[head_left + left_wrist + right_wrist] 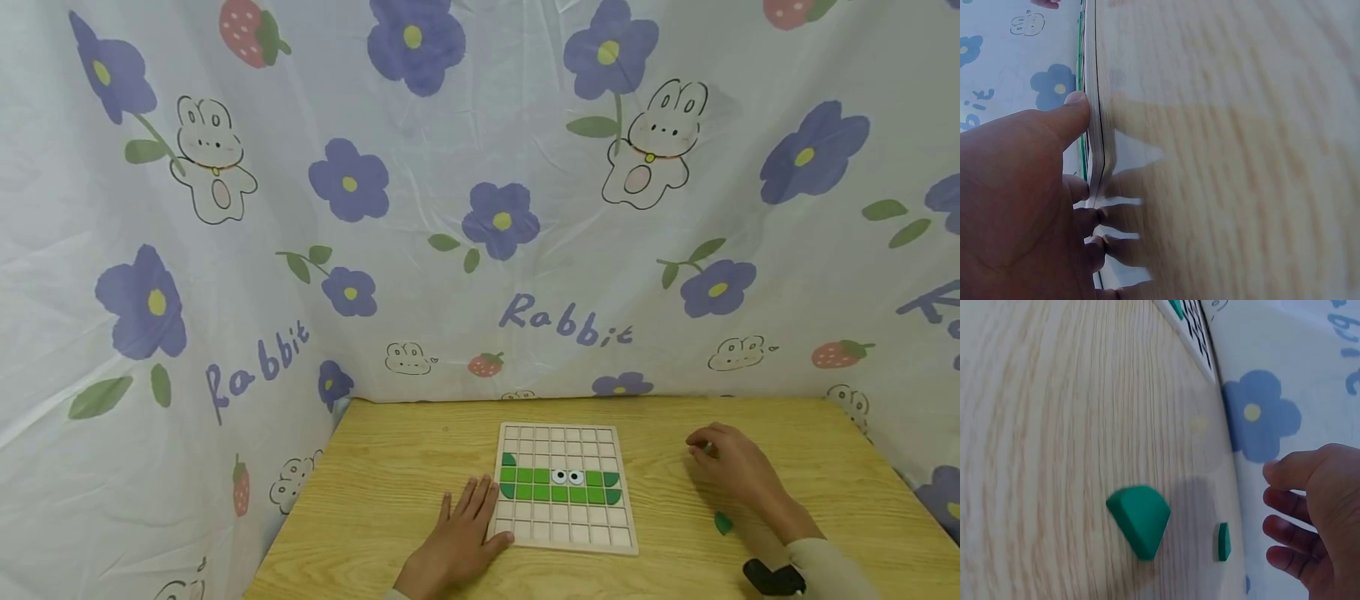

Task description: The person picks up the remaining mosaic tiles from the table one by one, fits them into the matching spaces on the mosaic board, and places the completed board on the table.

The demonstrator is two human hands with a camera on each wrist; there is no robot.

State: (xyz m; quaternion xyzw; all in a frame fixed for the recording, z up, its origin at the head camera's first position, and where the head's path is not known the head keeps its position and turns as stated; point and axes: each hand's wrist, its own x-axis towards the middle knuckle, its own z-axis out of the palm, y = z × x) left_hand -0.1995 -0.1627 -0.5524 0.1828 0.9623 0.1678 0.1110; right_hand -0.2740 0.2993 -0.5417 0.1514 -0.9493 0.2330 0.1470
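Note:
A light wooden grid board (558, 533) lies on the table, with a row of green squares (540, 492), darker green quarter-round tiles (612, 497) and two googly-eye tiles (567, 477) set in its cells. My left hand (462, 533) rests at the board's left edge, fingers spread and thumb over the near left corner. To the right of the board, my right hand (731, 467) hovers with loosely bent fingers, nothing held in the right wrist view. One dark green quarter-round tile (1224, 542) lies just off its fingertips; another (1140, 522) lies nearer the wrist.
The wooden table (390, 450) ends at the back against a white curtain (450, 333) printed with flowers and rabbits, which also hangs along both sides. A black object (772, 577) sits at the right wrist, by the sleeve (832, 571).

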